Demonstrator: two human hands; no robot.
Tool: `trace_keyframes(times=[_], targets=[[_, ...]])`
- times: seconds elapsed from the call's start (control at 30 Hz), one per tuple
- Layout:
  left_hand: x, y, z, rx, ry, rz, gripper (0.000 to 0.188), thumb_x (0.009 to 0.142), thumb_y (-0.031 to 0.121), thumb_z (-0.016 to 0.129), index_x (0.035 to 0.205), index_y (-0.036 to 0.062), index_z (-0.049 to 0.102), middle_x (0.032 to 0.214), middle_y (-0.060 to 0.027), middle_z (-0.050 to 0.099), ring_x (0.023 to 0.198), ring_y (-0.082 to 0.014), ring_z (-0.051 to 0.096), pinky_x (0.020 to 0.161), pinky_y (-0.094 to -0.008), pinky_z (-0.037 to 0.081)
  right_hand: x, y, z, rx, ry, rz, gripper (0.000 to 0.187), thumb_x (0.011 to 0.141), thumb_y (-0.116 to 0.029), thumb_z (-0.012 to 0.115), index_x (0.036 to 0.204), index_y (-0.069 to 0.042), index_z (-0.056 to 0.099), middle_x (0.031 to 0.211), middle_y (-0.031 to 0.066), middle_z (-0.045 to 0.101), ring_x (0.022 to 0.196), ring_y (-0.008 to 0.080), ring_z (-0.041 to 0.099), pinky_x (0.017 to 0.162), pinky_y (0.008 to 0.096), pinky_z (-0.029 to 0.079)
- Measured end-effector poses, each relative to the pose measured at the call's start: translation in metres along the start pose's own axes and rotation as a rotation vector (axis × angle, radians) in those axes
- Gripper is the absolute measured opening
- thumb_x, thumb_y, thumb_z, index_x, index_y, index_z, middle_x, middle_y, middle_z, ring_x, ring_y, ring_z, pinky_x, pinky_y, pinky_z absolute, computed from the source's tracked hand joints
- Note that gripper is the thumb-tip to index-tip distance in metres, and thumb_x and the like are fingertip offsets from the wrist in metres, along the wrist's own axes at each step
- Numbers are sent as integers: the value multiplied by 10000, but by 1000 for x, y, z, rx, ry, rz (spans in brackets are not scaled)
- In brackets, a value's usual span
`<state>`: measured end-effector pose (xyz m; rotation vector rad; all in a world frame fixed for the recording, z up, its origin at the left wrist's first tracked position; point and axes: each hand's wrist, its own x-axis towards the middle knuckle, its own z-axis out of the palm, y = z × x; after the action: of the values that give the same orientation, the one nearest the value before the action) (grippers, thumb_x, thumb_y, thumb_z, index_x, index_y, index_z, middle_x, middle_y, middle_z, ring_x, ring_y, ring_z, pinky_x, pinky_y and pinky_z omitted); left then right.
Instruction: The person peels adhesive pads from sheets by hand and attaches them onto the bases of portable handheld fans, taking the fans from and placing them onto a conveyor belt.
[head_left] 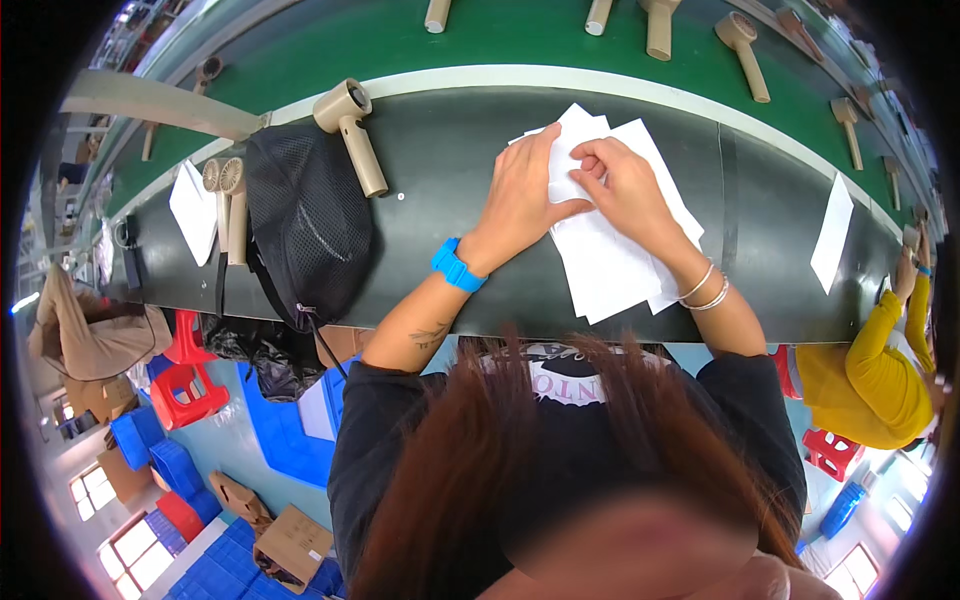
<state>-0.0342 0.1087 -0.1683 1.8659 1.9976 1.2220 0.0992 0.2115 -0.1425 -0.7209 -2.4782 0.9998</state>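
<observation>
Several loose white paper sheets (610, 260) lie overlapped at odd angles on the dark worktop in front of me. My left hand (520, 190), below a blue wristband, rests on the upper left of the sheets with its fingers stretched out and its thumb pointing right. Just beside it, my right hand (628, 195) is over the same sheets, fingers curled and thumb and forefinger pressed together. Whether a paper edge or something small is in that pinch is hidden.
A beige handheld fan (362, 155) stands by a black mesh bag (310, 215) on the left. Two more fans and white papers (192, 210) lie beyond it. A green conveyor (540, 45) carrying fans runs along the far side. A co-worker in yellow (880, 375) sits at right.
</observation>
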Motion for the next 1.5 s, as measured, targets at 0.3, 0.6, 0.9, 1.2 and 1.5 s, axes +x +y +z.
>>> trace_keyframes(times=[0.3, 0.6, 0.9, 1.2, 1.5], targets=[[-3, -3, 3, 6, 50, 60, 799, 650, 204, 797, 1295, -23, 385, 1197, -206, 531, 1127, -362, 500, 948, -428, 383, -7, -4, 19, -156, 35, -38, 117, 813, -66, 599, 917, -35, 555, 851, 122, 541, 851, 303, 552, 711, 393, 457], [-1, -1, 1, 6, 23, 50, 809, 654, 221, 798, 1298, -31, 379, 1220, -217, 513, 1136, -371, 491, 952, -437, 385, -1, -11, 18, -73, 37, 63, 36, 816, -45, 537, 809, -22, 564, 852, 141, 555, 838, 322, 557, 721, 413, 444], [-3, 4, -5, 41, 5, 17, 870, 659, 313, 811, 1310, -49, 359, 1241, -223, 492, 1157, -383, 463, 968, -444, 377, 44, 23, -34, 382, 241, -24, 60, 911, -96, 500, 907, -43, 528, 835, 20, 538, 759, 119, 524, 667, 265, 438], [-6, -1, 1, 36, -26, 7, 859, 667, 334, 806, 1314, -42, 384, 1268, -220, 492, 1172, -382, 454, 1001, -449, 340, 154, 87, -33, -89, 689, -27, 475, 833, -261, 653, 1148, 21, 436, 1074, 224, 478, 957, 382, 510, 836, 427, 430], [-2, 0, 2, 30, 0, 46, 835, 660, 303, 814, 1298, -37, 395, 1265, -225, 482, 1166, -383, 453, 998, -450, 337, 133, 29, -80, -174, 645, -109, 725, 755, -61, 696, 1332, -108, 258, 981, 203, 619, 838, 410, 623, 726, 440, 518]])
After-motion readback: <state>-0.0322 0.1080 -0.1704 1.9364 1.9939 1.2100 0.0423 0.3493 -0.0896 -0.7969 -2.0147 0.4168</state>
